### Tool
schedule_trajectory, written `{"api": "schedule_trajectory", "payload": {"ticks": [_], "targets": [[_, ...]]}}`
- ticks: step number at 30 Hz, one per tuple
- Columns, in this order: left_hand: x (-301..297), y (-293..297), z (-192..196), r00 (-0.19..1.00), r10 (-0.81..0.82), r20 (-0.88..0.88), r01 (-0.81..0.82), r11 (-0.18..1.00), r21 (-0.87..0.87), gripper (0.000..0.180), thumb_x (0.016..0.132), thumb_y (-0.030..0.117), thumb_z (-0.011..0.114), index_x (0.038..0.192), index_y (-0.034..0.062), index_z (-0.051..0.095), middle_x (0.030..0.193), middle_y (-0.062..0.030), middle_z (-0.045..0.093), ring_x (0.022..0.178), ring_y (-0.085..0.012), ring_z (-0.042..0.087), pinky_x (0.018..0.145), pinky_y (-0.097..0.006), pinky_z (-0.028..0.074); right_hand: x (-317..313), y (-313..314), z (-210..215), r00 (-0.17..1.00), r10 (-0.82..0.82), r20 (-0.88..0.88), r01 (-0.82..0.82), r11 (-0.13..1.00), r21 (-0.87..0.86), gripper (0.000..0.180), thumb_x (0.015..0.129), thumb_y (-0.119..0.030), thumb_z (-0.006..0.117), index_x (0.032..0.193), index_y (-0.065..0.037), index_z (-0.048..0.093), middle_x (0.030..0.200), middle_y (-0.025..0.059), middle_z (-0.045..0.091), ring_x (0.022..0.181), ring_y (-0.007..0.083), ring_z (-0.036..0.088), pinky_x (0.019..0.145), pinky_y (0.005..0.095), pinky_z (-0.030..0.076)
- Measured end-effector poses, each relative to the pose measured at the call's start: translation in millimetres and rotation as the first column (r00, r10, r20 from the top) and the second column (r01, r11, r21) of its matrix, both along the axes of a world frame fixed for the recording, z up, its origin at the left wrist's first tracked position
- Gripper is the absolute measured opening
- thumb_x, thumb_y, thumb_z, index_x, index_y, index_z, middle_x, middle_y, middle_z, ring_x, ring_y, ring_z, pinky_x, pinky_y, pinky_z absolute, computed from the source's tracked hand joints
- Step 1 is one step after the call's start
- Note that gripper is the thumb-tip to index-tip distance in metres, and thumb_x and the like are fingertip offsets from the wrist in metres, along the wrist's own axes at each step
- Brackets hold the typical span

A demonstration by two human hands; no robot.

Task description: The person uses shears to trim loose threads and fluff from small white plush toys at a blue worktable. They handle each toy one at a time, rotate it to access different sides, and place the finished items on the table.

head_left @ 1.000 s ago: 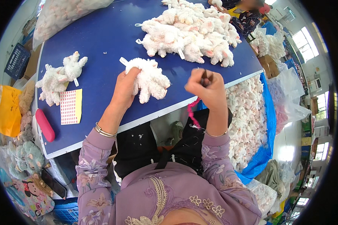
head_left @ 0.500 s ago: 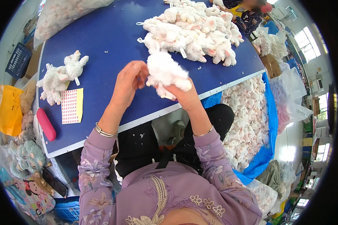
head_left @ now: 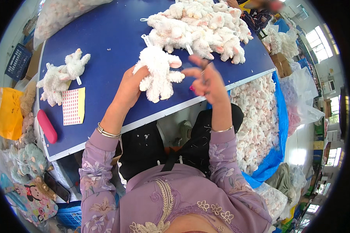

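Observation:
My left hand grips a fluffy white plush toy with pink ears and a white loop tag at its top. The toy is held up over the near part of the blue table. Just right of it is my right hand, blurred, with fingers curled round a small tool with a dark metal part and a pink end. Motion blur hides the tool's exact kind. Beyond the hands lies a pile of similar white plush toys, several with loop tags.
On the blue table, two plush toys lie left beside a sticker sheet and a pink case. A blue-lined container of white plush pieces stands right of my legs. A person sits at the far right.
The plush toy has passed from my right hand to my left and turned upright. My right hand has moved away to the right and now has a small tool in its fingers.

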State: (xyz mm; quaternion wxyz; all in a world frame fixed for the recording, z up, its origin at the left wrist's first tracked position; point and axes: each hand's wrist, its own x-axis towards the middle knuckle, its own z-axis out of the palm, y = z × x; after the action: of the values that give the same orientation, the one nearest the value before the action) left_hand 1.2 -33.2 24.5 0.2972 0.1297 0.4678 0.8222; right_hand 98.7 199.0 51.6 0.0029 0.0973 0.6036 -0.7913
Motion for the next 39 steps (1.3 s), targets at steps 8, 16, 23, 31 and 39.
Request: {"api": "schedule_trajectory", "payload": {"ticks": [8,16,23,31,39], "targets": [[1,1,-1,0.999,-0.043,0.013,0.043,0.999,-0.027,0.041,0.093,0.021,0.054,0.123,-0.0081,0.052,0.114,-0.0132,0.063,0.102,-0.0191,0.063,0.089,-0.033,0.049,-22,13,55,0.932,-0.143,-0.334,0.237,0.936,0.26,0.055,0.101,-0.045,0.034,0.137,-0.003,0.044,0.116,0.0184,0.064,0.044,0.0015,0.026,0.041,0.0178,0.03],[0,-2,-8,0.989,-0.145,0.04,0.147,0.987,-0.069,0.044,0.093,0.024,0.057,0.124,-0.0063,0.051,0.116,-0.0127,0.062,0.103,-0.0189,0.062,0.089,-0.032,0.049,-50,-44,29,0.978,0.198,0.07,-0.205,0.826,0.524,0.043,0.083,-0.034,0.072,0.097,0.005,0.063,0.077,0.0033,0.06,0.061,0.0069,0.05,0.053,0.0245,0.042],[4,3,0,0.993,-0.092,-0.07,0.087,0.994,-0.069,0.045,0.084,0.011,0.063,0.125,-0.002,0.049,0.113,-0.0088,0.059,0.103,-0.0148,0.059,0.086,-0.03,0.049,-53,-47,-3,0.994,0.044,-0.101,-0.027,0.985,0.169,0.03,0.087,-0.02,0.066,0.103,0.004,0.061,0.081,0.0043,0.062,0.06,0.007,0.053,0.051,0.0248,0.043],[-2,3,-6,0.972,-0.213,-0.098,0.204,0.975,-0.094,0.049,0.081,0.005,0.063,0.128,-0.0007,0.048,0.116,-0.0069,0.059,0.105,-0.0151,0.058,0.089,-0.03,0.048,-45,-51,-4,0.994,0.047,-0.094,-0.073,0.952,-0.297,0.021,0.09,-0.016,0.064,0.103,0.0,0.061,0.088,0.0057,0.065,0.073,0.0116,0.064,0.061,0.0265,0.052],[0,-3,-9,0.942,-0.316,-0.11,0.291,0.937,-0.195,0.054,0.081,0.006,0.063,0.132,-0.0012,0.047,0.116,-0.0057,0.059,0.101,-0.012,0.058,0.083,-0.028,0.049,-65,-51,-16,0.996,-0.044,-0.071,0.024,0.964,-0.263,0.018,0.091,-0.017,0.064,0.1,-0.002,0.061,0.086,0.0035,0.063,0.072,0.0095,0.061,0.059,0.0252,0.049]]}}
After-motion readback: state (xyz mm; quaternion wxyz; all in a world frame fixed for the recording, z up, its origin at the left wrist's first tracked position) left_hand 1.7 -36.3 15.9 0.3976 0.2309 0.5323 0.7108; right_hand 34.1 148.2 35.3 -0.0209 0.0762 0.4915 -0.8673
